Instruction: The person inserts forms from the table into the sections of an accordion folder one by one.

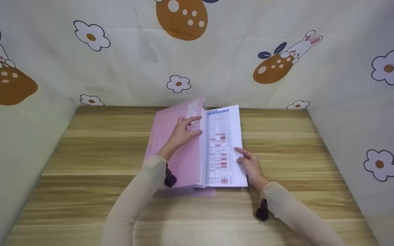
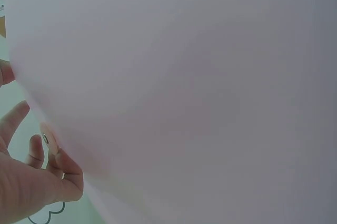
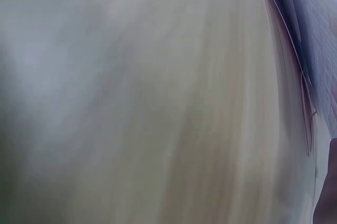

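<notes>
Right hand point(image 1: 250, 165) lies flat on the paper point(image 1: 222, 147); at 10 o'clock, left hand point(image 1: 183, 131) grasps the pink folder point(image 1: 173, 143).

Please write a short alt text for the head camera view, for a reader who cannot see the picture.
Two hands work on an open pink folder lying on a wooden table. The left hand holds the pink cover up by its edge, and the right hand rests its fingers on a printed sheet with a table of rows. Cloth walls with rabbits and flowers surround the table.
</notes>
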Available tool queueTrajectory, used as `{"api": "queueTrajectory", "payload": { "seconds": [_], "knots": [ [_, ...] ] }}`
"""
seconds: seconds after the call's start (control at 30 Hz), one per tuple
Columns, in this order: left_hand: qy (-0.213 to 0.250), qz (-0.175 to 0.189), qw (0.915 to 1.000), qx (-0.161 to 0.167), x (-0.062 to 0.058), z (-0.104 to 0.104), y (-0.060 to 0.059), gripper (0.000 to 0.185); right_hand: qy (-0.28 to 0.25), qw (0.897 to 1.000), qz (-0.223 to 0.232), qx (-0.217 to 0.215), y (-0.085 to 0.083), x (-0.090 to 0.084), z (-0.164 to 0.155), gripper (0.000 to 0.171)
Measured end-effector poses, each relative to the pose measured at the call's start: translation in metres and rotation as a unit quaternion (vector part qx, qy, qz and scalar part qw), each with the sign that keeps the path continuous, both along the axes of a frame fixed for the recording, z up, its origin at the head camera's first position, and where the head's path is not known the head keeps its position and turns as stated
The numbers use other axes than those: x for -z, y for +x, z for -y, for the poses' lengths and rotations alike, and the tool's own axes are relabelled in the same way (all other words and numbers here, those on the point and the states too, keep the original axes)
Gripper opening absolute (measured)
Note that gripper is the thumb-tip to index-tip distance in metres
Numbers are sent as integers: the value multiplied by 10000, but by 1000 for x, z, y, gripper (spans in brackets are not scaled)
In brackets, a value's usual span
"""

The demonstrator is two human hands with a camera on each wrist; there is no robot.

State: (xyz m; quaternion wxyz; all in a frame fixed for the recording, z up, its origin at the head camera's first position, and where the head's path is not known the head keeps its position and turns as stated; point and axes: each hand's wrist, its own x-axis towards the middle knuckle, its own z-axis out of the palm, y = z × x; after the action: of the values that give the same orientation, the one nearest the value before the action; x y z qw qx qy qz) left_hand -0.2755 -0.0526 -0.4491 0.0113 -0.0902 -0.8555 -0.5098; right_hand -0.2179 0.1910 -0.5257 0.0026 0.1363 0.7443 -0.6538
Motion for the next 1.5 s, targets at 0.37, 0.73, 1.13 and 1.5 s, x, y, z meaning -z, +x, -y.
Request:
{"api": "queueTrajectory", "payload": {
  "seconds": [0.37,0.73,1.13,1.5],
  "knots": [
    [73,-13,10000,0,-1,0,1,49,-211,9995,-63,-241,-2,1,27,44],
    [103,-89,9999,46,0,0,0,49,-367,9980,-261,-443,-6,2,43,54],
    [112,-47,9999,99,-1,0,0,49,-692,9948,-375,-651,-8,1,51,71],
    [148,-19,9999,73,0,0,1,50,-610,9935,-26,-956,-14,2,54,64]
  ]
}}
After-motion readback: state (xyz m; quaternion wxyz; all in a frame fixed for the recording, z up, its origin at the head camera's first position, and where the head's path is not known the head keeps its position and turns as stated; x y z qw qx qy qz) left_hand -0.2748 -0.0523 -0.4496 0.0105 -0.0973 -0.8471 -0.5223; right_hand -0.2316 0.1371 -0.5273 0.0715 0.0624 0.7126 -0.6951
